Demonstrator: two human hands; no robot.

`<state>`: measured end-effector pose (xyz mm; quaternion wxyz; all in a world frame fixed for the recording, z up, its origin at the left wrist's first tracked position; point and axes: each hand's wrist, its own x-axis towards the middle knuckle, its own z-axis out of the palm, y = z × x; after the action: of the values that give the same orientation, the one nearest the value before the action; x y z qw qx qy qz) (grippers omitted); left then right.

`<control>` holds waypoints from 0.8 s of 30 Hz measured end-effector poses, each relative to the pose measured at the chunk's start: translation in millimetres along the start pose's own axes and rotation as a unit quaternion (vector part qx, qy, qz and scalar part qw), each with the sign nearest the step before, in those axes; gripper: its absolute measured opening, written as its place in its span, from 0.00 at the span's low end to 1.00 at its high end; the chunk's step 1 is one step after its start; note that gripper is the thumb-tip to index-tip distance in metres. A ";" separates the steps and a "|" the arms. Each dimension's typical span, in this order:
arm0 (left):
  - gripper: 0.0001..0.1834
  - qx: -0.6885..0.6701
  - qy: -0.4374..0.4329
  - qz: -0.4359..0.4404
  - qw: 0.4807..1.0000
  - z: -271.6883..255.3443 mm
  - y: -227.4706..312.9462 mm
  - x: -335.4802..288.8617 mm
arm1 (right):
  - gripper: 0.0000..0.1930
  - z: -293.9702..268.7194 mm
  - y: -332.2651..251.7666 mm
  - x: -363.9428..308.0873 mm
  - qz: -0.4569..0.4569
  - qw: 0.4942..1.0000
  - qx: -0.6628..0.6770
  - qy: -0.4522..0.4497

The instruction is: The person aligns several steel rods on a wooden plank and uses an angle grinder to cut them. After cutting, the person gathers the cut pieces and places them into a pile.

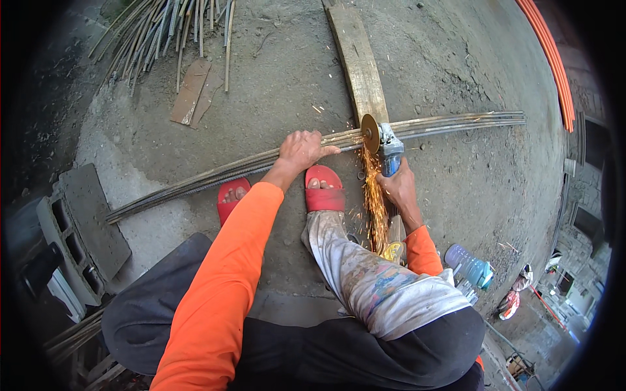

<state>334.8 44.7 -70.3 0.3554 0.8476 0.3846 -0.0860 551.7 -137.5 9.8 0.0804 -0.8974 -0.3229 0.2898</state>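
Observation:
A bundle of long steel bars (235,168) lies crosswise in front of me, over a wooden plank (357,62). My right hand (400,187) grips the blue body of an angle grinder (391,148). Its brown cutting disc (370,134) stands against the bars, and orange sparks (376,215) stream from there toward me. Left of the disc, my left hand (303,150) is closed over the bars, thumb pointing to the right. My feet in red slippers (325,199) are just on the near side of the bundle.
More bars (173,26) lie in a heap at the far left, near a brown flat piece (191,91). A concrete block (88,228) stands at the left. Orange pipes (551,62) run along the far right. A plastic bottle (469,266) lies right of my leg.

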 end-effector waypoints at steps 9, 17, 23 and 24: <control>0.48 -0.011 -0.002 0.006 1.000 -3.0 0.3 -1.1 | 0.31 -2.8 2.0 -2.1 0.012 1.000 0.002 -0.009; 0.49 -0.020 0.001 0.007 1.000 -3.0 -2.6 -0.7 | 0.31 0.1 19.6 -21.4 0.009 1.000 0.004 -0.002; 0.37 0.010 -0.036 0.015 0.999 -16.4 7.2 -8.1 | 0.31 -4.1 17.1 -26.1 0.015 0.999 0.030 0.011; 0.33 0.014 -0.030 0.010 0.999 -12.5 4.2 -7.4 | 0.31 -3.7 14.3 -23.5 0.015 1.000 0.022 0.008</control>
<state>331.1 46.9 -55.8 0.3555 0.8533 0.3644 -0.1131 546.9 -163.2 19.1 0.0989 -0.9025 -0.3022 0.2905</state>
